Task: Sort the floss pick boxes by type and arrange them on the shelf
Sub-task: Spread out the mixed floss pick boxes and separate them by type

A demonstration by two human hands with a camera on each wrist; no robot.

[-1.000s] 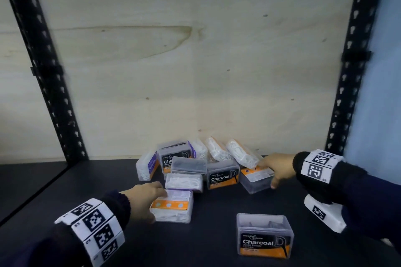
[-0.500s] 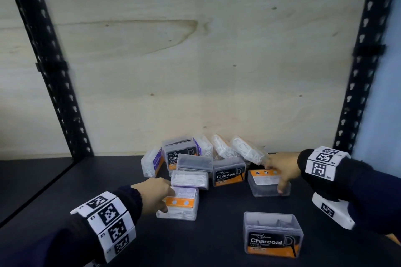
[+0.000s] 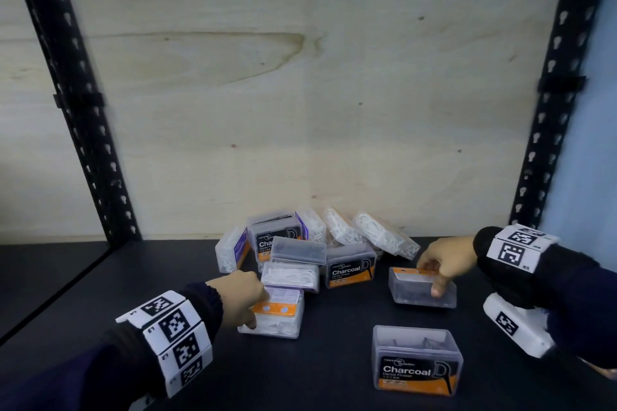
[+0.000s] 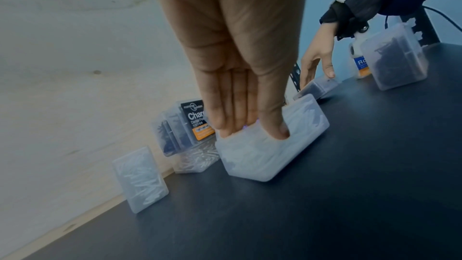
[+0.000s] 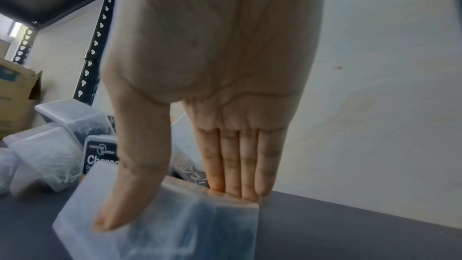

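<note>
My left hand (image 3: 257, 307) grips a clear box of white floss picks (image 3: 280, 317) with an orange label, lying flat on the black shelf; fingers sit behind it and the thumb in front (image 4: 252, 132). My right hand (image 3: 430, 279) grips a clear box of dark charcoal picks (image 3: 422, 290), orange label up, thumb on its near face (image 5: 172, 207). A jumbled pile of white and charcoal boxes (image 3: 314, 250) lies against the back wall between the hands. One Charcoal box (image 3: 417, 360) stands upright alone near the front.
The black shelf board (image 3: 133, 294) runs left of the pile, where one white box (image 4: 140, 179) stands on edge. Black perforated uprights (image 3: 76, 103) (image 3: 554, 103) frame a plywood back wall. A cardboard box (image 5: 17, 102) sits beyond the left upright.
My right hand has drawn the charcoal box to the right and forward, off the pile. My left hand has settled its grip on the white box, which has barely moved.
</note>
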